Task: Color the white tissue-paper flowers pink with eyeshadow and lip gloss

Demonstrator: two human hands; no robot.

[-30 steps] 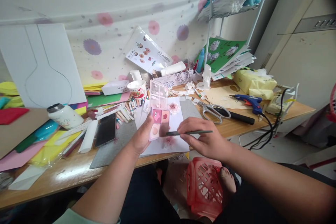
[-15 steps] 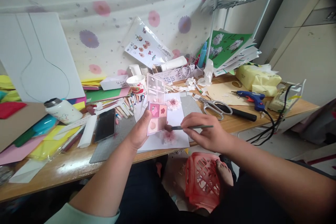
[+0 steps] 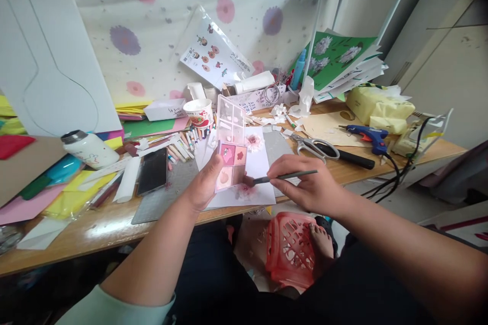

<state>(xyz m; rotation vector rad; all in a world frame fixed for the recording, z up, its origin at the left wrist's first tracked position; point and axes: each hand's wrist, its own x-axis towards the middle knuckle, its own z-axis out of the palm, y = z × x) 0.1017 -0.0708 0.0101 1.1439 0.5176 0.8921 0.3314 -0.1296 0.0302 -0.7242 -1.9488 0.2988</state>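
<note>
My left hand (image 3: pixel 204 180) grips an open makeup palette (image 3: pixel 231 165) by its left side, thumb on the frame. Its clear lid stands up at the back, and the pans are pink, red, pale and brown. A dark-handled makeup brush (image 3: pixel 293 174) is pinched in my right hand (image 3: pixel 301 183). The brush's brown tip is beside the palette's lower right pan; whether they touch I cannot tell. Beneath both lies white paper (image 3: pixel 263 195) bearing a pinkish flower (image 3: pixel 254 143) at the top and another pink-red flower (image 3: pixel 245 190), partly hidden, near the brush.
Scissors (image 3: pixel 318 148) and a blue glue gun (image 3: pixel 368 137) with a black cord lie to the right. Crayons, a black phone (image 3: pixel 152 171) and a white bottle (image 3: pixel 89 150) are on the left. A paper cup (image 3: pixel 199 112) stands behind. Below the desk is a red basket (image 3: pixel 292 249).
The brush and my right hand have shifted slightly right, from over the brown pan to its edge. The palette stays in my left hand, and the camera view has tilted down a little.
</note>
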